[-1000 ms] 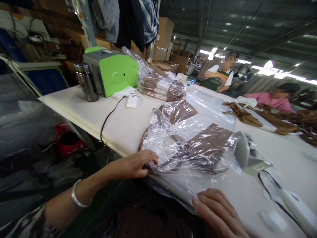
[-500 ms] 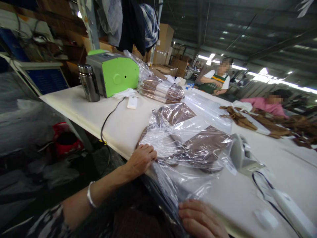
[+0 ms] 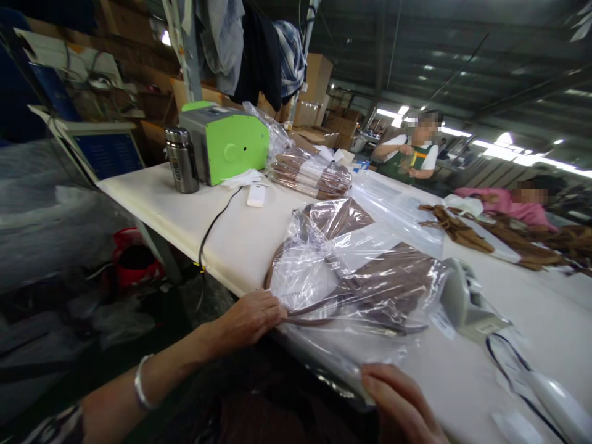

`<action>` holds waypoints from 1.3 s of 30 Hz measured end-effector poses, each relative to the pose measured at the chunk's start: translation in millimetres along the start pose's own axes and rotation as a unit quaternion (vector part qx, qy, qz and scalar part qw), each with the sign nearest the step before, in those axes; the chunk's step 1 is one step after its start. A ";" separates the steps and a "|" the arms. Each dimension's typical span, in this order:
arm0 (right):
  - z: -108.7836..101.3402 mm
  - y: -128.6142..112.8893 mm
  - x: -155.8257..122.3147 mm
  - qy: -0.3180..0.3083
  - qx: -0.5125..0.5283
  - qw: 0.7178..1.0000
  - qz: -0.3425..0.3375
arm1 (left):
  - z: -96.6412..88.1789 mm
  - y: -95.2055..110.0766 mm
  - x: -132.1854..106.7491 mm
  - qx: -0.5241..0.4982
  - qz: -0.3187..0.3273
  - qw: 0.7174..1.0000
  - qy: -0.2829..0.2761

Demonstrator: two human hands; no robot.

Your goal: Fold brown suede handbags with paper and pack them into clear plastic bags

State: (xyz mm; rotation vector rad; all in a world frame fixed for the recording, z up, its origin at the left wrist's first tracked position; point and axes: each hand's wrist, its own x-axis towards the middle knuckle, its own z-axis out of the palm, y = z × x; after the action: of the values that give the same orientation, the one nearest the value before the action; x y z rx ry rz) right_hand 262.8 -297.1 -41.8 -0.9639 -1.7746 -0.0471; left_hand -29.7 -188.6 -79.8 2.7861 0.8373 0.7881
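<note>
Left hand [image 3: 250, 317] and right hand [image 3: 400, 401] pinch a glossy, crinkled plastic bag [image 3: 309, 274]; brown cloth [image 3: 393, 280] inside.

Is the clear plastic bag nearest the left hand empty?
No, folded brown fabric shows through the clear plastic bag beside the left hand.

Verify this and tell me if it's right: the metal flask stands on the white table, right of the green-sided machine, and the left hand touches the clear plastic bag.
One mistake: in the head view, the metal flask stands left of the green-sided machine. It is on the white table, and the left hand touches the clear plastic bag.
</note>
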 end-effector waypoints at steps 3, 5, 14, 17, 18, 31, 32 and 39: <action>4.6 7.2 8.9 0.047 -0.022 0.999 0.008 | -6.3 -1.0 -1.4 -0.001 0.015 0.999 0.045; 8.5 10.0 13.4 0.064 -0.018 0.998 0.007 | -7.9 -1.8 -3.5 -0.023 0.034 0.998 0.048; 15.0 21.4 8.4 0.029 -0.152 0.984 0.093 | 10.0 -10.3 -13.8 0.051 0.023 0.998 -0.003; 14.7 23.5 17.5 0.037 -0.154 0.985 0.074 | 8.6 -14.7 -14.0 0.094 0.003 0.995 0.035; 15.2 23.6 22.1 0.040 -0.154 0.985 0.059 | 7.5 -16.8 -14.0 0.097 -0.001 0.994 0.050; 80.1 128.8 109.4 -0.017 -0.117 0.993 0.007 | 10.0 -15.4 19.5 0.230 -0.192 0.952 0.065; 88.8 140.2 111.1 -0.040 -0.120 0.992 0.017 | 10.5 -16.9 21.3 0.229 -0.196 0.951 0.067; 121.0 173.4 96.1 -0.113 -0.096 0.976 0.156 | 0.3 -19.1 29.7 0.200 -0.256 0.945 0.024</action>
State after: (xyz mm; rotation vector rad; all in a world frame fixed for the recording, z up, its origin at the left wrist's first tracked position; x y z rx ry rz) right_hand 266.5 -69.1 -86.1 -1.4278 -1.8259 0.0961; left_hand -17.6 -156.4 -71.7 2.6465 1.8099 0.6443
